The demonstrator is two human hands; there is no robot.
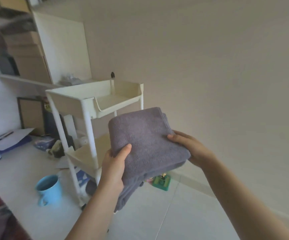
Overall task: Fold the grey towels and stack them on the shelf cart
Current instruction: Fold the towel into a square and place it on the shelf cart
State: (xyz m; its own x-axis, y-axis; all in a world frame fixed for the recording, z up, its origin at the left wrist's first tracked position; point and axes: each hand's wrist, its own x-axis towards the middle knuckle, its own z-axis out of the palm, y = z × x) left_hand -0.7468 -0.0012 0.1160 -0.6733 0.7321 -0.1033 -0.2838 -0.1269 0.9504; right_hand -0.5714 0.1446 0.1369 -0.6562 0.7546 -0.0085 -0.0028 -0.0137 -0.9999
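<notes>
Head view
Towel: grey towel (145,141), folded into a thick pad, held in the air just in front of the cart; a loose end hangs below the left hand.
Left hand: left hand (113,166) grips the towel's near-left edge, thumb on top, fingers curled out of sight beneath.
Right hand: right hand (189,147) holds the towel's right side, thumb lying on top, fingers tucked underneath.
Cart: white shelf cart (95,103) stands on the floor behind the towel; its top tray and the tray below show bare cream bottoms. Lowest level hidden behind the towel and arm.
Mug: blue mug (49,188) on the floor, near the cart's front-left leg, handle towards the camera.
Toy: green toy (162,181) on the floor, to the right of the cart, partly hidden under the towel.
Shelf: white wall shelf (27,80) behind the cart, carrying brown boxes; blurred.
Clutter: papers and small items on the floor to the left of the cart, too blurred to name.
</notes>
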